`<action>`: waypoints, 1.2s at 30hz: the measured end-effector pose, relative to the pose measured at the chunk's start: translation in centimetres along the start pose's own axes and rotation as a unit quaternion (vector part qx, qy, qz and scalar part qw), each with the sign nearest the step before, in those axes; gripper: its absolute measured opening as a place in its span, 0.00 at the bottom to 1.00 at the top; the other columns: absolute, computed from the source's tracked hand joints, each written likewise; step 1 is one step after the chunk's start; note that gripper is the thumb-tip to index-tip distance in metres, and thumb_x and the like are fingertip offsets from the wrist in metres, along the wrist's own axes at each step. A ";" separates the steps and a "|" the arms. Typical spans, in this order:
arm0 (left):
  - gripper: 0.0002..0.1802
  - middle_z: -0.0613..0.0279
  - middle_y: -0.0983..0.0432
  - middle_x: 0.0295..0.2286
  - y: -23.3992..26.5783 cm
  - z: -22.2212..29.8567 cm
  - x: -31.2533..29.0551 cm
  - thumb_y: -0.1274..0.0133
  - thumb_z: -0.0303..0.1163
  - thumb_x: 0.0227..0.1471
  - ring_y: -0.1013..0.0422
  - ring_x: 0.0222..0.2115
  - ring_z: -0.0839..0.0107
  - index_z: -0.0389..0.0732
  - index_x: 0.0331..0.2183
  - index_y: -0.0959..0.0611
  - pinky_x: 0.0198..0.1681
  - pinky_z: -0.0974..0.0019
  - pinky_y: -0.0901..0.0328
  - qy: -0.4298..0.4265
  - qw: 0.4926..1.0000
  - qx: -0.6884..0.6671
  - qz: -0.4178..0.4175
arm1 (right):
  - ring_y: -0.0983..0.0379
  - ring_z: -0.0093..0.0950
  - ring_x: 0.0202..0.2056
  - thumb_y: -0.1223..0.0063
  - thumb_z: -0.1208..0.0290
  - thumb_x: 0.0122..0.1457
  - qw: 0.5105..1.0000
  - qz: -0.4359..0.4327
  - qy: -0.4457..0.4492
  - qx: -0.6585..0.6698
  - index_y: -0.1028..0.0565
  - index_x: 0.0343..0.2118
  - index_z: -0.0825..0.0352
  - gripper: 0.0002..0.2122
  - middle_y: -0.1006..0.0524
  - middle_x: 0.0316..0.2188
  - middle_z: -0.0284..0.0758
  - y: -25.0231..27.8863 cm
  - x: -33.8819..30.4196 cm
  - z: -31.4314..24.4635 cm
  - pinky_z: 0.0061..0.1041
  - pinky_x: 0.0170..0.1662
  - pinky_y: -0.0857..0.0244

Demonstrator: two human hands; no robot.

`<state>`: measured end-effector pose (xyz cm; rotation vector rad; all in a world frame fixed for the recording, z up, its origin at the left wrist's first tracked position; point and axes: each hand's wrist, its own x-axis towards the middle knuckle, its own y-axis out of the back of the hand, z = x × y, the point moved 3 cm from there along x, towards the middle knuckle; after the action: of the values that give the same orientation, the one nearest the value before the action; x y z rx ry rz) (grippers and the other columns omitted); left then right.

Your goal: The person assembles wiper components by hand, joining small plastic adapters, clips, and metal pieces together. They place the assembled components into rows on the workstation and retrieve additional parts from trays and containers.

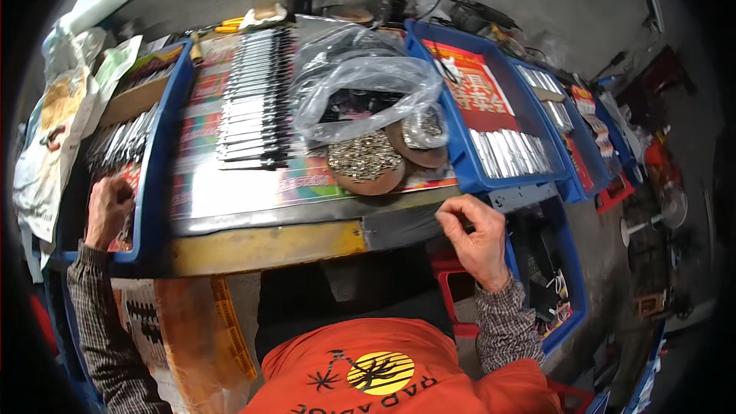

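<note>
My left hand [110, 211] is at the near end of a long blue bin [175, 96], its fingers curled. Whatever those fingers may hold is hidden. Just beyond it in the bin lie many slim metal pieces [126, 142]. Close to the table's front edge hangs my right hand [477, 241], thumb and forefinger drawn together; I cannot make out anything between them. Between the hands, a neat row of slim black-and-silver rods [257, 100] covers part of the tabletop. Right of the row, small brass-coloured parts [364, 155] are heaped on a round brown dish [373, 186].
A clear plastic bag [330, 61] slumps behind the dish. At right stands a blue tray [491, 183] with silver pieces [510, 153] and a red printed sheet [475, 84]. Below it is another blue bin [573, 310]. White sacks [57, 138] hang over the left bin's outer side.
</note>
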<state>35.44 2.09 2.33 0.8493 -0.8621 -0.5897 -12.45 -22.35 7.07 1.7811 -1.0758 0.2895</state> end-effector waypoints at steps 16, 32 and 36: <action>0.04 0.54 0.28 0.23 1.1 0.0 -0.5 0.51 0.21 0.54 0.30 0.25 0.72 0.32 0.33 0.25 0.31 0.69 0.36 -0.028 0.992 -0.033 0.119 | 0.27 0.38 0.33 0.45 0.73 0.52 0.952 -0.014 -0.101 -0.288 0.23 0.36 0.70 0.10 0.25 0.30 0.42 9.1 7.6 13.0 0.35 0.37 0.36; 0.10 0.60 0.24 0.36 0.7 6.6 -3.1 0.54 0.23 0.60 0.30 0.38 0.76 0.29 0.41 0.22 0.43 0.75 0.36 0.001 0.966 -0.141 0.219 | 0.26 0.39 0.33 0.47 0.73 0.51 0.953 -0.073 -0.103 -0.275 0.24 0.36 0.69 0.09 0.25 0.31 0.43 8.3 9.3 14.2 0.35 0.38 0.34; 0.09 0.61 0.24 0.34 0.6 10.4 -3.8 0.51 0.19 0.56 0.30 0.37 0.76 0.29 0.40 0.22 0.43 0.74 0.37 -0.014 0.970 -0.159 0.185 | 0.25 0.39 0.31 0.47 0.73 0.50 0.958 -0.056 -0.116 -0.256 0.24 0.36 0.69 0.11 0.23 0.28 0.43 8.5 9.2 14.3 0.36 0.36 0.33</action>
<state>24.73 1.11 5.17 0.3756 -0.8941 -0.3963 -17.50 -40.13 11.24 1.4176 -1.0869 -0.2576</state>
